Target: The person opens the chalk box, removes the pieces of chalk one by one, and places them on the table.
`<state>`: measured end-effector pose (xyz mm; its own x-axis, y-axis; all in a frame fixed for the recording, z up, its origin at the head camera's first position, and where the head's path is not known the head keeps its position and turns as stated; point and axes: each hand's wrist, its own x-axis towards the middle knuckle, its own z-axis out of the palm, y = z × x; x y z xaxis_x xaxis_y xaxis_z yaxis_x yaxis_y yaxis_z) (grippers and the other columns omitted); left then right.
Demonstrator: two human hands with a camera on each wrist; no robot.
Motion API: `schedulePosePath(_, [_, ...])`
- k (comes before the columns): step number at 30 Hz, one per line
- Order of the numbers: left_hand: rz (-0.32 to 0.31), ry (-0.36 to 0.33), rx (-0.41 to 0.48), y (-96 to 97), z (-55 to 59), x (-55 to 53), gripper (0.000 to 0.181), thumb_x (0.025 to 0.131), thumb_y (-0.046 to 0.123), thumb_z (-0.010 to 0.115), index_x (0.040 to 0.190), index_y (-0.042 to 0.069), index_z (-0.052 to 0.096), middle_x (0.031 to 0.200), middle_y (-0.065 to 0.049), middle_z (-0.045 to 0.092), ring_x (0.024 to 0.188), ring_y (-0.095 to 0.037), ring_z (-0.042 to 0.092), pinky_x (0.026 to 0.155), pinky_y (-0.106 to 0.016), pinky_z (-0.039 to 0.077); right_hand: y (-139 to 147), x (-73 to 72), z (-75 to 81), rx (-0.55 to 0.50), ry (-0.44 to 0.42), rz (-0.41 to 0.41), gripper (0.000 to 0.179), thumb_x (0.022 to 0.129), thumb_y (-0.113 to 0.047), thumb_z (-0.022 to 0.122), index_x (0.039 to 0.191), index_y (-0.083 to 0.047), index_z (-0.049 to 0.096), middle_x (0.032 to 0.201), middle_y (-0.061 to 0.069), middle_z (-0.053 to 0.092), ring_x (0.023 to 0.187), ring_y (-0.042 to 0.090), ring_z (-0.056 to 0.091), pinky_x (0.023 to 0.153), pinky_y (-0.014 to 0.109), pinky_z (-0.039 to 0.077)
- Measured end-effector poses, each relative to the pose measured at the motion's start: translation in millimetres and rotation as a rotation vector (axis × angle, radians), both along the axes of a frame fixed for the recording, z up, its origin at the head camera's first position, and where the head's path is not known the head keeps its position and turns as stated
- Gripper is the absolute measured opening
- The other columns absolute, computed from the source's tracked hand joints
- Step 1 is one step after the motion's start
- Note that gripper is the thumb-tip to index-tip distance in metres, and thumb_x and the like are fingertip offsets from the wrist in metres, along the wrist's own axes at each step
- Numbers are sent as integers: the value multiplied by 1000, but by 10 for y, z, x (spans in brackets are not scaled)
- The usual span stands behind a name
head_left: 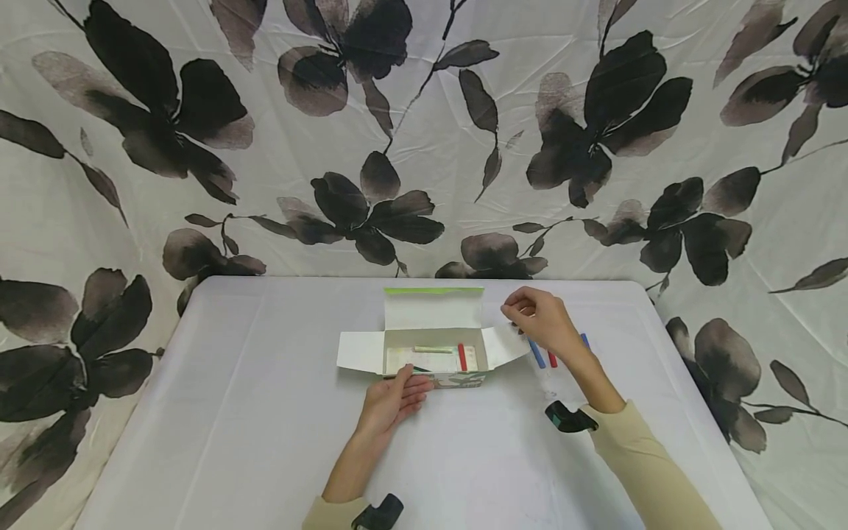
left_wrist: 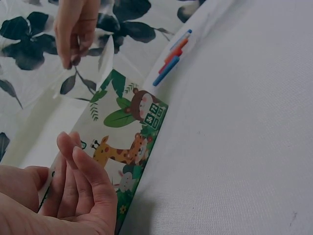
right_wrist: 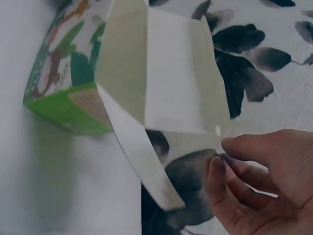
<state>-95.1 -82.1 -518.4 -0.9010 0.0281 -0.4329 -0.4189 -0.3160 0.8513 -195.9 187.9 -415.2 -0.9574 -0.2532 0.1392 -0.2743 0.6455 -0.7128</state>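
Nearest the person, the left hand (head_left: 391, 401) lies on the white table (head_left: 265, 442) against the near front wall of the open box (head_left: 433, 359), its fingers straight and relaxed, pressing or steadying the printed side rather than curled round anything; the left wrist view confirms this, showing the fingers (left_wrist: 88, 181) laid flat along the wall with the animal pictures. The box sits in the middle of the table with its long axis running left to right, its lid standing up at the back and its side flaps spread. Inside, a red stick (head_left: 461, 357) and a pale one (head_left: 433, 350) lie on its floor. Further off and to the right, the right hand (head_left: 539, 320) hovers just beyond the box's right flap (head_left: 503, 344), fingers curled with thumb and fingertips drawn together; whether they pinch the flap's edge or something small I cannot tell, though the right wrist view puts the fingertips (right_wrist: 217, 161) right at the flap's corner (right_wrist: 215, 129). So the flap lies just left of that hand, making the right hand the nearer one to it. Under the right hand, loose blue and red sticks (head_left: 539, 355) rest on the table beside the box, seen clearly as a small bundle (left_wrist: 172, 58) only in the left wrist view, while only the head view shows the box's contents.
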Motion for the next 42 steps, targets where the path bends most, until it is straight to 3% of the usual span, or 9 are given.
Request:
schedulePosePath(12, [2, 2, -1, -9, -9, -8, 48, 106, 36, 58, 114, -11, 69, 102, -11, 77, 83, -10, 70, 71, -20, 57, -446, 15, -241, -36, -14, 258, 12, 94, -7, 74, 102, 2, 73, 90, 9, 74, 84, 23, 70, 77, 35, 58])
schedulePosePath(17, [-4, 11, -1, -15, -14, 1, 49, 107, 36, 57, 115, -12, 68, 102, -12, 77, 84, -10, 70, 71, -20, 57, -609, 10, -328, -28, -81, 391, 20, 94, -11, 76, 106, 4, 72, 93, 8, 74, 86, 19, 70, 81, 32, 58])
schedulePosePath(23, [-1, 15, 0, -11, -3, 4, 48, 107, 35, 57, 113, -11, 70, 101, -12, 77, 83, -10, 70, 71, -20, 57, -758, 7, -465, -6, -132, 521, 25, 93, -11, 77, 109, 7, 71, 92, 8, 74, 83, 12, 68, 75, 25, 57])
schedulePosePath(32, [-6, 22, 12, -9, 12, 21, 49, 107, 35, 56, 116, -12, 67, 103, -12, 77, 84, -11, 70, 71, -20, 57, -917, -25, -688, 122, -151, 587, 16, 99, -13, 71, 105, 1, 74, 95, 7, 74, 87, 12, 68, 80, 22, 56])
schedulePosePath(42, [12, 14, 7, 4, 18, 17, 48, 107, 34, 57, 115, -12, 69, 101, -11, 77, 82, -10, 71, 72, -20, 57, -1051, -117, -670, 259, -291, 620, 11, 96, -1, 68, 105, 2, 75, 98, 8, 74, 88, 14, 67, 82, 24, 55])
